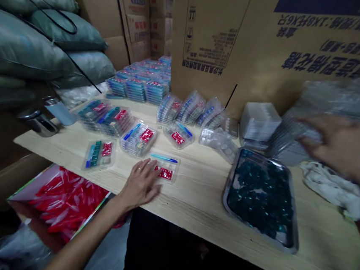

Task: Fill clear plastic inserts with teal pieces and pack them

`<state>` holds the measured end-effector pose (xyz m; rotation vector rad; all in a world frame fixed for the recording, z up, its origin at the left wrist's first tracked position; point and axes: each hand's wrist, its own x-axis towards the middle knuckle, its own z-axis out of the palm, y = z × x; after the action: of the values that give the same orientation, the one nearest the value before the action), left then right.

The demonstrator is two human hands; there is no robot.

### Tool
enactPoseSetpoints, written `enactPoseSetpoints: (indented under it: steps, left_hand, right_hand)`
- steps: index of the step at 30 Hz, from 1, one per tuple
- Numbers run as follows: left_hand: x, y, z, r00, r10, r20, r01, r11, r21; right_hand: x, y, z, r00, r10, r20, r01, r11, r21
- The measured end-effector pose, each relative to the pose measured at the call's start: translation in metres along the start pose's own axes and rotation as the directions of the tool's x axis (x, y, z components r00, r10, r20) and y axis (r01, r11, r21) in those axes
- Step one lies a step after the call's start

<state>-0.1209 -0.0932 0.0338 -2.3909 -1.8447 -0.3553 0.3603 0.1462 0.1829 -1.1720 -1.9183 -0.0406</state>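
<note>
Overlapping rectangular clear-plastic case (174,168), left hand (140,182), pale woodgrain table (198,204)

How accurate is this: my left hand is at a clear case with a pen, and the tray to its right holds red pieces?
The colour is wrong: the head view shows dark teal pieces in the tray. The left hand is indeed at the case.

Packs (165,173) on a bench (199,196)
A tray (293,214) sits lower right in the frame, sacks (19,47) lie upper left, and a big box (254,53) stands behind the tray at upper right.
</note>
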Motion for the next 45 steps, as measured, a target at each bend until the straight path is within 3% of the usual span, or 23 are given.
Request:
enactPoseSetpoints:
  steps: [1,2,4,8,12,15,20,24,26,28,30,31,33,36,38,39,41,43,45]
  left_hand:
    - [0.007,0.012,0.003,0.999,0.011,0.035,-0.012,1.0,0.009]
    - [0.014,0.023,0.007,0.998,0.006,0.062,-0.008,1.0,0.024]
    - [0.027,0.046,0.012,0.994,-0.041,0.105,0.034,0.997,0.062]
    - [0.052,0.093,0.018,0.98,-0.139,0.144,0.132,0.99,0.055]
    - [0.071,0.121,0.011,0.984,-0.16,0.081,0.162,0.986,-0.025]
    - [0.082,0.121,0.003,0.986,-0.139,0.087,0.141,0.99,-0.017]
    - [0.098,0.127,-0.003,0.949,-0.238,0.207,0.235,0.971,0.039]
    - [0.109,0.127,-0.002,0.956,-0.263,0.13,0.27,0.962,-0.041]
    - [0.119,0.109,-0.001,0.945,-0.327,0.011,0.325,0.935,-0.146]
    - [0.133,0.081,0.0,0.873,-0.485,-0.058,0.456,0.852,-0.257]
    - [0.148,0.054,0.003,0.794,-0.607,0.03,0.586,0.752,-0.302]
    - [0.153,0.043,0.004,0.783,-0.614,0.094,0.612,0.736,-0.289]
    - [0.156,0.033,0.009,0.793,-0.59,0.15,0.607,0.746,-0.274]
    - [0.143,0.041,0.015,0.825,-0.543,0.155,0.564,0.78,-0.272]
    - [0.125,0.059,0.019,0.859,-0.504,0.096,0.51,0.822,-0.252]
    - [0.115,0.069,0.021,0.895,-0.441,0.066,0.443,0.865,-0.236]
    - [0.094,0.089,0.026,0.979,-0.197,0.055,0.204,0.956,-0.21]
    - [0.075,0.103,0.032,0.994,0.044,0.102,-0.022,0.978,-0.208]
    - [0.062,0.104,0.038,0.985,0.08,0.153,-0.052,0.982,-0.181]
  right_hand:
    - [-0.023,-0.015,0.009,0.973,-0.084,0.214,0.113,0.986,-0.124]
    - [-0.044,-0.027,0.018,0.94,-0.11,0.322,0.175,0.968,-0.18]
    - [-0.083,-0.041,0.036,0.892,-0.067,0.448,0.175,0.963,-0.206]
    - [-0.133,-0.051,0.064,0.818,0.169,0.55,0.018,0.948,-0.318]
    - [-0.151,-0.062,0.076,0.72,0.352,0.598,-0.073,0.896,-0.439]
    - [-0.151,-0.067,0.075,0.699,0.353,0.622,-0.08,0.903,-0.422]
    - [-0.14,-0.076,0.076,0.745,0.308,0.592,-0.111,0.932,-0.345]
    - [-0.129,-0.099,0.094,0.769,0.192,0.61,-0.07,0.973,-0.218]
    - [-0.122,-0.112,0.107,0.767,0.118,0.63,-0.042,0.99,-0.134]
    - [-0.114,-0.125,0.121,0.759,0.035,0.65,-0.003,0.999,-0.05]
    - [-0.107,-0.138,0.135,0.747,-0.021,0.664,0.031,1.0,-0.003]
    - [-0.104,-0.145,0.142,0.737,-0.035,0.676,0.043,0.999,0.005]
    - [-0.101,-0.158,0.152,0.696,-0.05,0.716,0.064,0.998,0.008]
    - [-0.104,-0.167,0.157,0.631,-0.074,0.772,0.104,0.995,0.011]
    - [-0.111,-0.158,0.153,0.662,-0.043,0.748,0.112,0.993,-0.042]
    - [-0.115,-0.149,0.15,0.695,0.003,0.719,0.102,0.99,-0.102]
    - [-0.124,-0.123,0.139,0.739,0.179,0.649,0.038,0.952,-0.305]
    - [-0.133,-0.095,0.125,0.721,0.366,0.589,-0.017,0.859,-0.512]
    - [-0.143,-0.073,0.107,0.668,0.483,0.566,-0.041,0.783,-0.621]
